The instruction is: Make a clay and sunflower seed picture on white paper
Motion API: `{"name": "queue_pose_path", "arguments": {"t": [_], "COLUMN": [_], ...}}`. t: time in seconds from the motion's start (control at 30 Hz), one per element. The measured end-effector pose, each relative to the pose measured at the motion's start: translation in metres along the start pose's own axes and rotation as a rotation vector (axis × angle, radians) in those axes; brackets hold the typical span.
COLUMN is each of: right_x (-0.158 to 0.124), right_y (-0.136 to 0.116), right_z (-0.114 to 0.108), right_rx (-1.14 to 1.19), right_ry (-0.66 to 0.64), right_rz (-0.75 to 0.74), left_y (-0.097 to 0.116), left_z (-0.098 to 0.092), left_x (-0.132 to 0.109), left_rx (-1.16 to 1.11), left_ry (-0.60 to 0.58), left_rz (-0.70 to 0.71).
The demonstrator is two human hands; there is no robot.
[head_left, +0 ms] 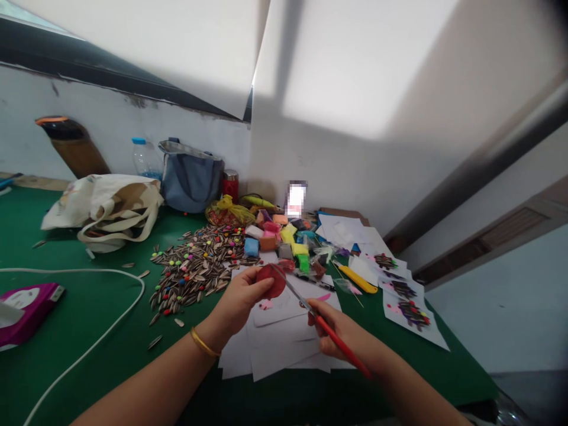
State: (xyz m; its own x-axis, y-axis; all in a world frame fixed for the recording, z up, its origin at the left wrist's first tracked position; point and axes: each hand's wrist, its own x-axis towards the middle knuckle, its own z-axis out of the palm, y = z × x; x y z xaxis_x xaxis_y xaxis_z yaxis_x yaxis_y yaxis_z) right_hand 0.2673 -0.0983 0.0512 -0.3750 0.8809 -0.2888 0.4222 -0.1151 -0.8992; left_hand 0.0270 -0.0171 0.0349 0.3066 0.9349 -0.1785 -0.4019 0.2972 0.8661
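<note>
Red disc [271,280] is being pinched in the closed grip of the left hand [239,300] above white sheets [275,343] on the green table [89,313]. A red-handled tool [323,325] is being gripped by the right hand [339,330], its metal tip touching the disc.

Two hands, left hand [242,299] and right hand [332,328]; one pair of red-handled metal scissors [320,321]; one flat red round disc [273,281]; two fabric bags, cream canvas tote [102,204] and blue-grey bag [190,177]; three white seed-decorated paper sheets [412,316]; one yellow craft knife [357,280].
</note>
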Motion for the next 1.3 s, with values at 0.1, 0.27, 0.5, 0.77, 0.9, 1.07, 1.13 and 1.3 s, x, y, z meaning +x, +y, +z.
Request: {"name": "queue_pose_path", "arguments": {"t": [0.1,0.27,0.5,0.77,0.9,1.07,1.13,1.3], "right_x": [0.0,0.004,0.006,0.006,0.006,0.006,0.006,0.002], "right_y": [-0.002,0.003,0.01,0.009,0.013,0.014,0.016,0.023], "right_z": [-0.001,0.002,-0.001,-0.004,-0.004,-0.003,-0.003,-0.018], "right_rx": [-0.023,0.009,0.022,-0.048,-0.028,0.013,-0.013,-0.268], "right_ry": [0.0,0.02,0.02,0.056,0.074,0.064,0.081,0.278], "right_rz": [-0.012,-0.053,-0.061,-0.074,-0.013,0.119,0.139,0.098], "left_y": [-0.001,-0.004,-0.005,-0.005,-0.005,-0.005,-0.005,-0.005], "left_z": [-0.001,-0.004,-0.004,-0.004,-0.004,-0.004,-0.004,-0.006], "left_x": [0.0,0.001,0.002,0.003,0.004,0.005,0.005,0.006], "left_rx": [0.017,0.04,0.051,0.08,0.089,0.08,0.078,0.065], "left_ry": [-0.018,-0.029,-0.054,-0.07,-0.064,-0.059,-0.066,-0.045], "left_rz": [-0.009,-0.014,-0.02,-0.035,-0.055,-0.086,-0.096,-0.117]}}
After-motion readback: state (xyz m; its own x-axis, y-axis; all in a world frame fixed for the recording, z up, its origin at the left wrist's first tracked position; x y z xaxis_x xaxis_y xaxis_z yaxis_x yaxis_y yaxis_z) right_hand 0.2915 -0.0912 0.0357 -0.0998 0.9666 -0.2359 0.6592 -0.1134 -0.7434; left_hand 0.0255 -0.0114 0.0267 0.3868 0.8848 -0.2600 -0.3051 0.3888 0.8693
